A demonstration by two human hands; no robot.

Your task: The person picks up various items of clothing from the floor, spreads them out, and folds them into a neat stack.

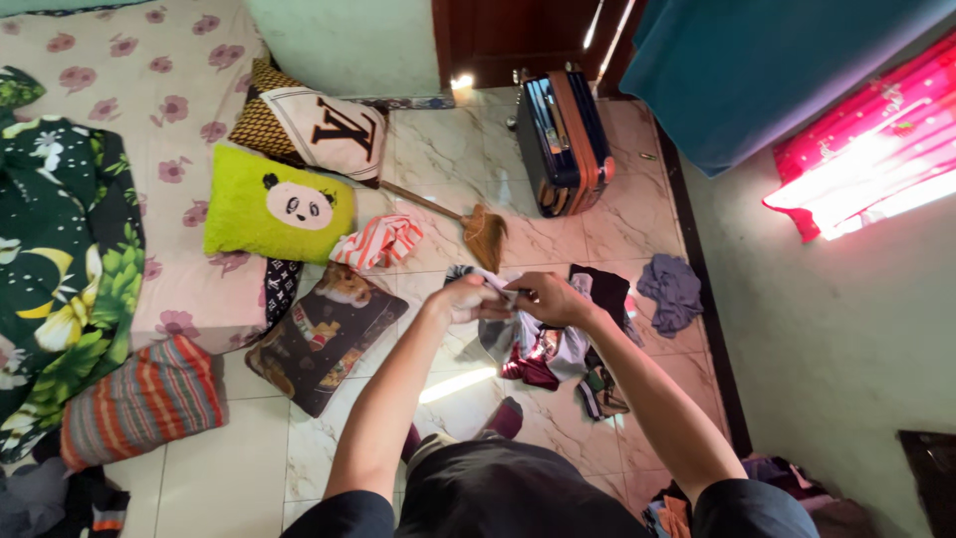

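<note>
Gripping one pale garment (506,299) between them, left hand (466,298) and right hand (550,299) close together, directly above floor clothes pile (558,354).

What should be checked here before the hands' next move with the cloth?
1. Left hand grips the cloth: ok.
2. Right hand grips it too: ok.
3. Cloth hangs free of the clothes pile: cannot tell.
4. Floor by the feet free of loose items: not ok, pillow and clothes lie close.
5. Broom out of the way: ok.
</note>
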